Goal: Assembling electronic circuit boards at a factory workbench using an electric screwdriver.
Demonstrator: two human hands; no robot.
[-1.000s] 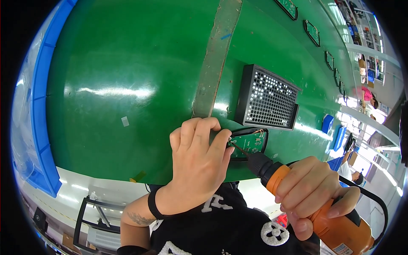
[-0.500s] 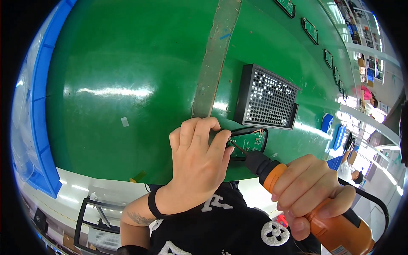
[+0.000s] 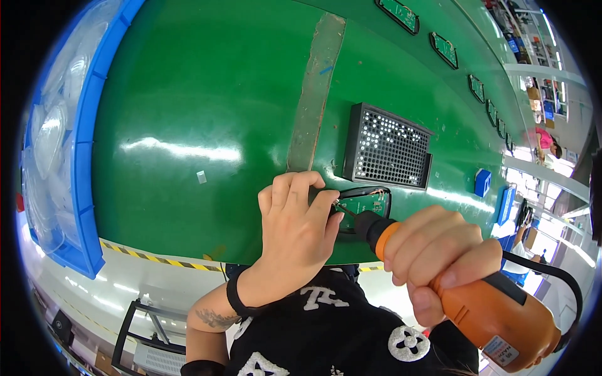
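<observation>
A green circuit board (image 3: 364, 204) lies in a black case with a rounded rim, close to the near edge of the green table. My left hand (image 3: 296, 216) is closed on its left end, thumb and forefinger bent against the edge; the other fingers are curled and part of the case is hidden behind them. In my right hand (image 3: 439, 257) is an orange power screwdriver (image 3: 495, 313), held by its body and tilted. Its thin bit points left and reaches the board right beside my left fingertips. Whether a screw sits under the bit is too small to tell.
Beyond the board stands a black tray (image 3: 392, 147) with many holes, some filled with small white or shiny pieces. More cased boards (image 3: 444, 50) line the far right edge. A blue bin (image 3: 84, 163) of clear plastic parts is at left. A black cable (image 3: 545, 266) trails from the screwdriver.
The screwdriver and my right hand have shifted slightly left, its bit still at the board's left end. My left hand stays at the board. The view has shifted a little.
</observation>
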